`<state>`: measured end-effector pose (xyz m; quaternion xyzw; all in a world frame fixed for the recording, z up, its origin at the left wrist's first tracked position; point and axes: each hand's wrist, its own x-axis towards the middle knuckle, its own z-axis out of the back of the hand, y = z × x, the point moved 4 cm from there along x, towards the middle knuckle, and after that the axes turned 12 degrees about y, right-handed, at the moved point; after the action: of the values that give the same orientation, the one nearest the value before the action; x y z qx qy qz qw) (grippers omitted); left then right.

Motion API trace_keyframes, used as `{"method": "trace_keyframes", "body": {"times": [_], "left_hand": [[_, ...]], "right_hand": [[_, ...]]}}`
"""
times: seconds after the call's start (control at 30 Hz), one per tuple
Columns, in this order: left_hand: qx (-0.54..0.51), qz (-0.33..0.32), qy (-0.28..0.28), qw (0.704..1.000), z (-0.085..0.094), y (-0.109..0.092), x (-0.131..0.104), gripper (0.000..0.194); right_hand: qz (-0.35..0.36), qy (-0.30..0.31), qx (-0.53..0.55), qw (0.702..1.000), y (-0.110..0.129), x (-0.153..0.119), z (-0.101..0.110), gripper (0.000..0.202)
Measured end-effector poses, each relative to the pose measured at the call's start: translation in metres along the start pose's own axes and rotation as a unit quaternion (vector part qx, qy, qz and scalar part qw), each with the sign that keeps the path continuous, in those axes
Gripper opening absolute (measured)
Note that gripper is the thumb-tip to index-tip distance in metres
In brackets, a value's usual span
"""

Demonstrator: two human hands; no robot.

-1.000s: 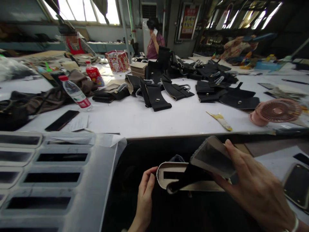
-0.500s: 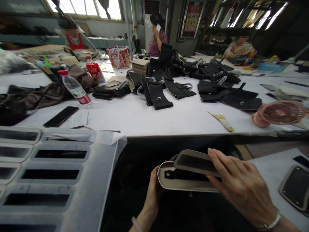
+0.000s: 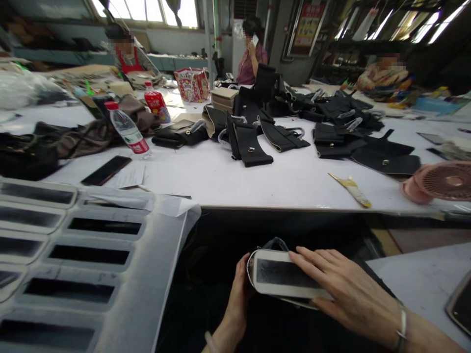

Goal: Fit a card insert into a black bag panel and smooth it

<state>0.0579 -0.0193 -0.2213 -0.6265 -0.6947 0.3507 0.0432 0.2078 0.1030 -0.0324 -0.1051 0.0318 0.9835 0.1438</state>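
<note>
My left hand [image 3: 235, 301] grips the left end of a bag body [image 3: 250, 268], fingers wrapped round its pale curved rim. Lying over the bag's opening is a pale panel [image 3: 262, 291] with rounded corners and a dark strip along its middle. My right hand [image 3: 349, 287] holds this panel by its right part, fingers on top and thumb near the lower edge. The panel covers most of the opening, so the bag's inside is hidden. Behind it a clear-wrapped handle [image 3: 275, 243] sticks up.
At the left stands a pale board [image 3: 140, 289] with several similar panels [image 3: 37, 193]. The white table [image 3: 206, 184] ahead bears black bags [image 3: 252, 142], a water bottle [image 3: 128, 130], a phone [image 3: 106, 170], a yellow tube [image 3: 351, 189] and a pink fan [image 3: 445, 181]. Three people sit or stand beyond.
My right hand has lowered the panel from a tilted position onto the bag's opening, covering the hollow seen before. The left hand keeps its hold. The whole view has shifted slightly.
</note>
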Motion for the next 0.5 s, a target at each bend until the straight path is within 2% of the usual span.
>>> {"method": "trace_keyframes", "body": {"times": [0.33, 0.4, 0.5], "left_hand": [[0.002, -0.017, 0.010, 1.000, -0.010, -0.007, 0.000, 0.064], [0.009, -0.016, 0.015, 1.000, -0.011, -0.007, 0.000, 0.063], [0.018, -0.020, 0.002, 1.000, -0.008, -0.005, 0.001, 0.062]], "right_hand": [[0.029, -0.015, -0.011, 0.999, 0.015, -0.002, 0.000, 0.079], [0.024, 0.001, 0.004, 1.000, 0.016, -0.001, -0.002, 0.081], [-0.012, 0.067, 0.057, 0.996, 0.013, 0.004, -0.005, 0.084]]}}
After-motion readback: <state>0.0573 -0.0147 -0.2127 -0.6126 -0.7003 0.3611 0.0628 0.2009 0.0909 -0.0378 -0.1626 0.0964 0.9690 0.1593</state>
